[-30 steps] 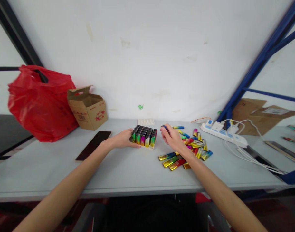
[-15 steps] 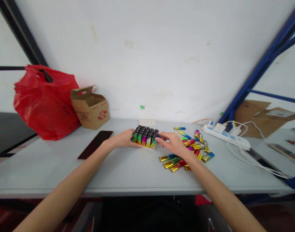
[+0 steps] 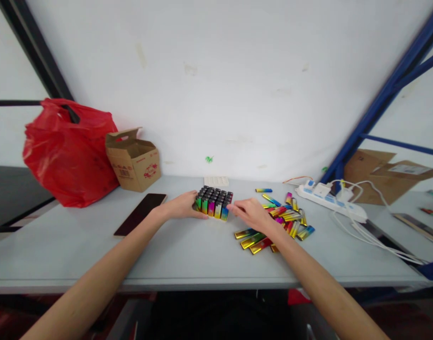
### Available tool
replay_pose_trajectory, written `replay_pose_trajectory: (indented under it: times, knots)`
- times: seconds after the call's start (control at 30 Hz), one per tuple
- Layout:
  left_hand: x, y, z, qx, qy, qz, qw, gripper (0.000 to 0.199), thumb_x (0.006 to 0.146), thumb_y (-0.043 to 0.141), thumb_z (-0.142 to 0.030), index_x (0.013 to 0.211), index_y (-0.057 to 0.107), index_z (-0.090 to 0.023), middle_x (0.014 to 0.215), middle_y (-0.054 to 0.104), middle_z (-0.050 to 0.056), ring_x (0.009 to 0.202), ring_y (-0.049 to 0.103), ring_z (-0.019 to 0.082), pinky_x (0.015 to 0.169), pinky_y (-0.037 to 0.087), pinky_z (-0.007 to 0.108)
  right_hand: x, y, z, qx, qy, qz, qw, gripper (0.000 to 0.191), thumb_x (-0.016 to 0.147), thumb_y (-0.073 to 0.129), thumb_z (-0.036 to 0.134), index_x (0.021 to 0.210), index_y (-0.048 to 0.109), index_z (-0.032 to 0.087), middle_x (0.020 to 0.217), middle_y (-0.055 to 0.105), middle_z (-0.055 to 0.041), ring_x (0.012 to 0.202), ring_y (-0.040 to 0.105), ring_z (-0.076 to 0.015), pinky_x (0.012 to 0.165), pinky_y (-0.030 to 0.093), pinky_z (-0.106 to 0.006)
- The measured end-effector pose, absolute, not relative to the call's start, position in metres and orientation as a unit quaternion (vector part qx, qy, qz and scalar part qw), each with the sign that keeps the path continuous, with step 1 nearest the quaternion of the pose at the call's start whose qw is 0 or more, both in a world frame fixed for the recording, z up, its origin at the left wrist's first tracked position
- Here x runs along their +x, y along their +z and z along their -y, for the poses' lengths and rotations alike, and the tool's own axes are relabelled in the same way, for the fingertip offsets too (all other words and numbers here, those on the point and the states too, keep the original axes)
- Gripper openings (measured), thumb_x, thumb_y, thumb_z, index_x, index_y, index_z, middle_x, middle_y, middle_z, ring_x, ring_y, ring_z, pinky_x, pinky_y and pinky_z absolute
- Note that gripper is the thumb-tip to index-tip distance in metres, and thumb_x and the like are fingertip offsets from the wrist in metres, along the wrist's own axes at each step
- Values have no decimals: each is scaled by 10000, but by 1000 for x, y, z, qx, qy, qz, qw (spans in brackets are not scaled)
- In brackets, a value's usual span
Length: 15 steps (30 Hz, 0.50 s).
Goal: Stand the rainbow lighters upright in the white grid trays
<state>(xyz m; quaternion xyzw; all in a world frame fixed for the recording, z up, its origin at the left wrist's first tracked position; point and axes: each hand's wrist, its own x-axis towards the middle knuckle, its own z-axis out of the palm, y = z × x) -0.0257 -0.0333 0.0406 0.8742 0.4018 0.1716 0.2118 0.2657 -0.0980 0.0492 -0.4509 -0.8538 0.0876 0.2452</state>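
Upright lighters (image 3: pixel 215 194) with black tops and bright metallic bodies stand packed in rows in a pale tray (image 3: pixel 216 218), of which only a low edge shows. My left hand (image 3: pixel 183 206) clasps the left side of this tray, thumb along the front and fingers behind. At the front right corner stands a blue-and-yellow lighter (image 3: pixel 224 214). My right hand (image 3: pixel 250 211) is closed beside it, fingers curled and the tips against the right side of the block; nothing shows in its grasp. Under and past my right wrist lies a loose pile of lighters (image 3: pixel 257 238).
A dark phone-like slab (image 3: pixel 141 215) lies left of the tray. Behind it stand an open cardboard box (image 3: pixel 133 163) and a red plastic bag (image 3: pixel 71 156). A white block (image 3: pixel 216 181) sits by the wall. On the right are a power strip (image 3: pixel 332 203) and white cables (image 3: pixel 372 238).
The lighter that leaned in my right hand at the tray's front right corner now stands upright in the row. My right hand has drawn its fingers in. My left hand has stayed put.
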Motion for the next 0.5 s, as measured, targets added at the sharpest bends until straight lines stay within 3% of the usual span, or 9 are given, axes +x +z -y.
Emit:
replay_pose_trajectory:
  times: [0.07, 0.13, 0.2, 0.3, 0.5]
  knots:
    - [-25, 42, 34, 873, 167, -401, 222, 660, 626, 804, -671, 1114, 734, -232, 1111, 731, 60, 1064, 660, 303, 963, 512, 360, 273, 49, 91, -459, 76, 830, 308, 545, 1088, 305, 472, 806, 677, 192, 725, 694, -36, 683, 636, -165, 725, 455, -286]
    - [-24, 44, 36, 869, 169, -406, 227, 669, 618, 808, -671, 1118, 733, -232, 1119, 726, 63, 1073, 652, 307, 973, 506, 366, 281, 44, 80, -458, 47, 819, 341, 440, 1090, 307, 375, 1014, 693, 177, 921, 737, -80, 859, 681, -194, 856, 497, -327]
    - [-24, 45, 37, 867, 167, -411, 226, 667, 625, 806, -668, 1126, 730, -234, 1133, 721, 64, 1075, 648, 305, 975, 502, 365, 288, 33, 65, -443, 17, 833, 331, 372, 1068, 341, 289, 1259, 630, 154, 1200, 706, -137, 1113, 657, -227, 1012, 484, -383]
    - [-23, 48, 40, 869, 158, -415, 218, 644, 646, 799, -654, 1134, 725, -240, 1158, 712, 63, 1077, 642, 297, 979, 494, 360, 292, 15, 39, -419, -9, 865, 275, 453, 1034, 360, 222, 1447, 512, 115, 1486, 540, -192, 1390, 500, -257, 1177, 387, -446]
    - [-20, 53, 44, 878, 134, -416, 197, 628, 688, 772, -633, 1149, 719, -211, 1175, 695, 94, 1077, 636, 303, 997, 483, 381, 276, 14, -15, -427, 14, 889, 163, 558, 952, 418, 116, 1508, 460, 110, 1560, 465, -181, 1455, 444, -254, 1212, 362, -458]
